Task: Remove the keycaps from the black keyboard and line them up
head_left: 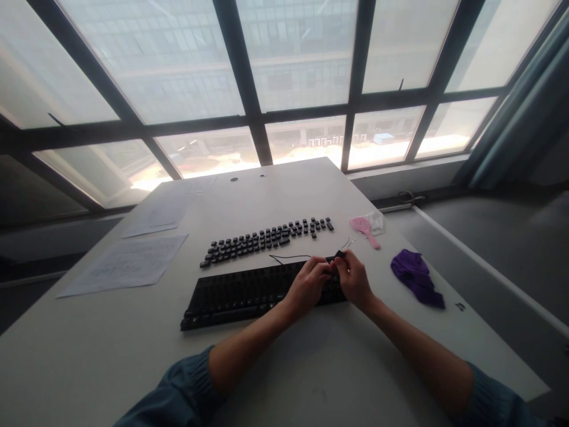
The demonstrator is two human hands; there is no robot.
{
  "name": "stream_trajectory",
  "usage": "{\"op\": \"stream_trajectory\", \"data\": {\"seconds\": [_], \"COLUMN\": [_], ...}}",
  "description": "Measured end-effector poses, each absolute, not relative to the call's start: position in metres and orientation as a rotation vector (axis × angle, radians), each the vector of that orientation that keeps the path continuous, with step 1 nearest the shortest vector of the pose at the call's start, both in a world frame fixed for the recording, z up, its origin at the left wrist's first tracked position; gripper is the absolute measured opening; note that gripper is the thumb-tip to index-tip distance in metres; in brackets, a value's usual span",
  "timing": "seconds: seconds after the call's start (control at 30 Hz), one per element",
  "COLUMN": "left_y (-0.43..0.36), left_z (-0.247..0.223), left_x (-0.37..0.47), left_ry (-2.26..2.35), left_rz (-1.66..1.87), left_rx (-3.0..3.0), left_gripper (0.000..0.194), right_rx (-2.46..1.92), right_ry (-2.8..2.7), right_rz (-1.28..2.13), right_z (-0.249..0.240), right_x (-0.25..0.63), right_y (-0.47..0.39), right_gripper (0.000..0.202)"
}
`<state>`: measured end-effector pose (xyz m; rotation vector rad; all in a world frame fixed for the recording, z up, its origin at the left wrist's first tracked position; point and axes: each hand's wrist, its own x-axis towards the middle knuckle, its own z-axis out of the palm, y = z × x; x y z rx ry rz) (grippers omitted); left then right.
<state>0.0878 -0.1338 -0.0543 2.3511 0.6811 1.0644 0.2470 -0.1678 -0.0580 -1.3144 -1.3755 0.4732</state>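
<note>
Dark-framed windows [302,59] span the background beyond the hands; a white table [267,367] is set below them. Far to the left of both hands, printed papers [128,264] are laid flat on the tabletop. Nearer, ahead and to the left, loose black keycaps [284,241] are spread in slanting rows, most of them kept in keyboard order. Just below these rows, the black keyboard [235,296] is placed crosswise, its right part covered by the hands. A thin black cable [293,256] is looped between rows and keyboard, just ahead of the left hand [311,281]. That hand is held over the keyboard, fingers curled inward; whether anything is pinched by it cannot be told. By the right hand [355,279], a small dark piece [340,254] is gripped between thumb and fingers, with thin wires [349,242] seen projecting beyond it. Ahead and right of that hand, a pink hairbrush [362,226] is noted, partly over clear plastic [377,222]. Farther right, a crumpled purple cloth [413,276] is seen, then small dark bits [460,306] near the table edge.
</note>
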Motion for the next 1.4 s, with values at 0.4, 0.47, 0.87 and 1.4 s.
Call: {"op": "stream_trajectory", "data": {"seconds": [0.4, 0.47, 0.87, 1.4], "left_y": [-0.1323, -0.1317, -0.1289, -0.1285], "left_z": [-0.0589, -0.0590, -0.0565, -0.0552], "left_x": [0.0876, 0.0879, 0.0859, 0.0852], "left_ry": [0.677, 0.658, 0.627, 0.585], "left_rz": [1.087, 1.077, 1.088, 1.058], "left_rx": [2.355, 2.381, 2.401, 2.354], "left_gripper": [0.014, 0.015, 0.019, 0.021], "right_rx": [-1.239, -1.239, -1.224, -1.263], "right_ry": [-1.277, -1.283, -1.268, -1.227], "right_rz": [0.630, 0.628, 0.647, 0.641], "right_z": [-0.0578, -0.0567, -0.0624, -0.0575], "right_x": [0.2452, 0.2451, 0.2453, 0.2434], "right_y": [-0.1654, -0.1661, -0.1644, -0.1670], "right_gripper": [0.022, 0.021, 0.023, 0.023]}}
